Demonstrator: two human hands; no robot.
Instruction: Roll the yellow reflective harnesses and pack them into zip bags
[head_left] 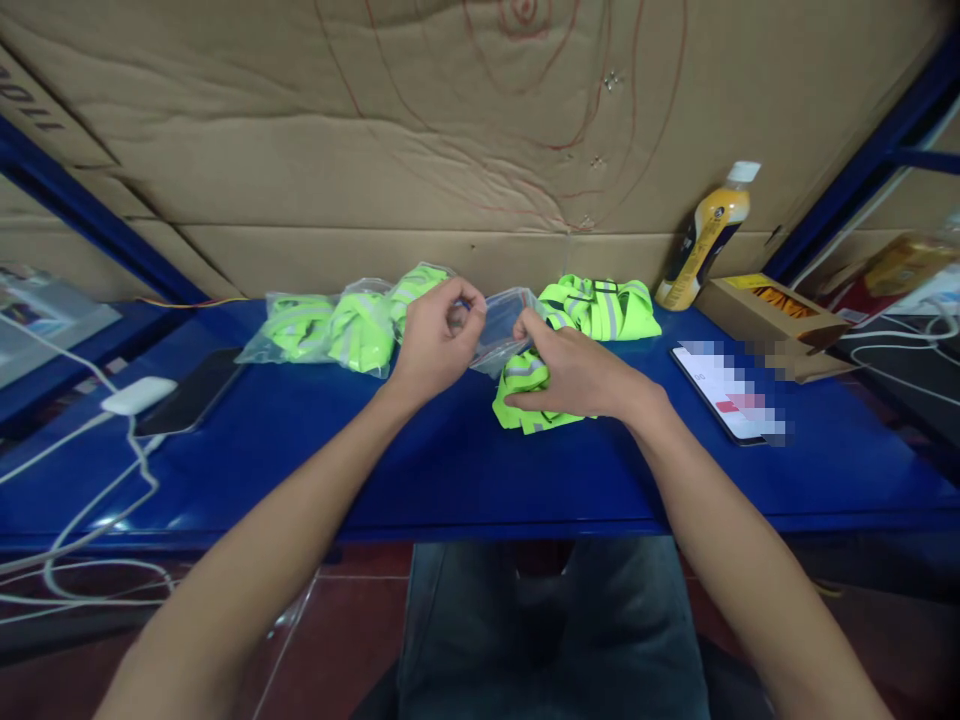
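Observation:
My left hand has thumb and fingers closed in a pinch at the left edge of a clear plastic bag. Reaching in from the other side, my right hand closes over a folded neon-yellow reflective vest with grey stripes; its bent forefinger is by the bag's right edge. The bag lies between both hands and looks empty. Behind the right hand rests another folded reflective vest with a dark buckle, unbagged. Several bagged reflective vests lie in a row left of my left hand, which partly hides the nearest.
On the blue table, a lit phone, a small open cardboard box and a yellow bottle stand at right. A dark phone, a white charger and loose cables lie at left. Cardboard walls the back.

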